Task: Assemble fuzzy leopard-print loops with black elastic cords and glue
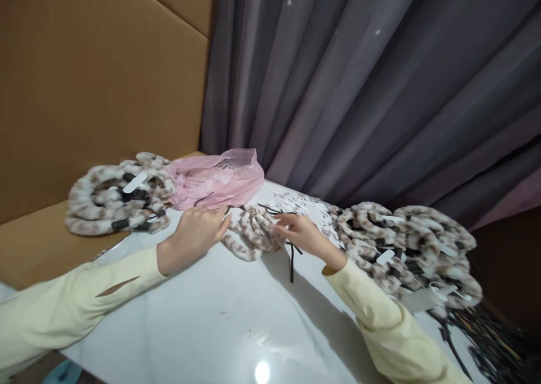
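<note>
A bundle of spotted white-and-brown plush rope [257, 230] lies on the white table between my hands, with a loop reaching out to its left. Thin black cord [291, 266] runs around its right side, one end trailing onto the tabletop. My left hand [196, 235] is closed at the bundle's left edge, thumb and index finger pinching; a strand of black cord shows by these fingers. Across from it, my right hand [305, 236] is closed with its fingertips on the bundle's right side, by the cord. The exact grip points are partly hidden by the fingers.
More spotted plush coils [91, 195] with white tags lie at left, beside a pink plastic bag [220, 181]. At right is a larger plush pile [422, 243], near many dark cords [494, 339]. Small scraps [291, 201] lie behind. Cardboard [101, 85] and a grey curtain [321, 80] stand behind.
</note>
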Motion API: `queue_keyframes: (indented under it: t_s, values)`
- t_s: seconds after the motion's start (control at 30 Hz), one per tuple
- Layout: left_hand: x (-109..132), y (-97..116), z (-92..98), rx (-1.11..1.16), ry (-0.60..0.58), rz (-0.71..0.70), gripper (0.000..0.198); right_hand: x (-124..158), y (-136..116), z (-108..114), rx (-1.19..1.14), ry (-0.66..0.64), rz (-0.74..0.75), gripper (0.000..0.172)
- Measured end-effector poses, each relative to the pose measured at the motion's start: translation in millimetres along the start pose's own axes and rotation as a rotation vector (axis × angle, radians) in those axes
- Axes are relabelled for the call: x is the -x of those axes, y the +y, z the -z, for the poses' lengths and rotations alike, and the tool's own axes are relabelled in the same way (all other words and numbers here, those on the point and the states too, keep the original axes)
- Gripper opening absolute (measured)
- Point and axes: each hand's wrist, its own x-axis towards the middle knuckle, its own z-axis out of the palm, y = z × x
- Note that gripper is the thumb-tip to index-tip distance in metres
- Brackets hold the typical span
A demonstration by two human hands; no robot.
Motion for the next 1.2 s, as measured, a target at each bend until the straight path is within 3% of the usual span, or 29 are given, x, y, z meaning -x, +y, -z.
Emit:
queue_keyframes:
  t_s: [0.07, 0.17, 0.27, 0.4, 0.57, 0.67, 0.83, 0.9, 0.97, 1.1, 1.2]
  values:
    - [-0.9, -1.9, 4.4, 0.020, -0.040, 0.047, 0.039, -4.7, 7.8, 16.9, 0.029, 0.137, -0.102, 0.025]
    - [-0.8, -9.6, -1.7, 0.167, -0.061, -0.070, 0.033, -17.9, 27.0, 33.9, 0.070, 0.216, -0.210, 0.030]
    - [-2.9, -17.2, -15.6, 0.209, -0.089, -0.047, 0.030, -32.3, 47.6, 31.4, 0.056, 0.146, -0.299, 0.021]
    - [-10.5, -17.2, -25.6, 0.059, -0.275, 0.117, 0.048, -44.5, 63.3, 8.6, -0.051, 0.043, -0.393, 0.015]
    - [-14.1, -11.1, -23.0, -0.044, -0.387, 0.114, 0.042, -44.9, 63.0, 4.5, -0.338, 0.023, -0.432, 0.021]
    - [-12.8, -11.6, -21.1, -0.034, -0.401, 0.102, 0.035, -37.9, 56.3, 23.6, -0.537, 0.074, -0.405, 0.029]
    - [-19.5, -18.4, -12.4, 0.034, -0.369, 0.107, 0.027, -16.9, 34.7, 62.4, -0.782, 0.136, -0.347, 0.021]
    - [-25.1, -21.4, -4.4, 0.206, -0.315, 0.161, 0.024, -4.7, 25.2, 73.6, -0.958, 0.158, -0.307, 0.018]
    - [-29.5, -22.7, 5.4, 0.566, -0.361, 0.251, 0.020, 9.9, 17.4, 80.9, -1.047, 0.193, -0.272, 0.017]
    - [-27.7, -13.6, 23.0, 1.363, -0.662, 0.338, 0.011, 43.1, 7.9, 85.0, -1.119, 0.136, -0.243, 0.031]
    - [-22.2, 4.6, 28.2, 1.663, -0.926, 0.423, 0.010, 65.7, 3.6, 83.2, -1.166, 0.011, -0.289, 0.036]
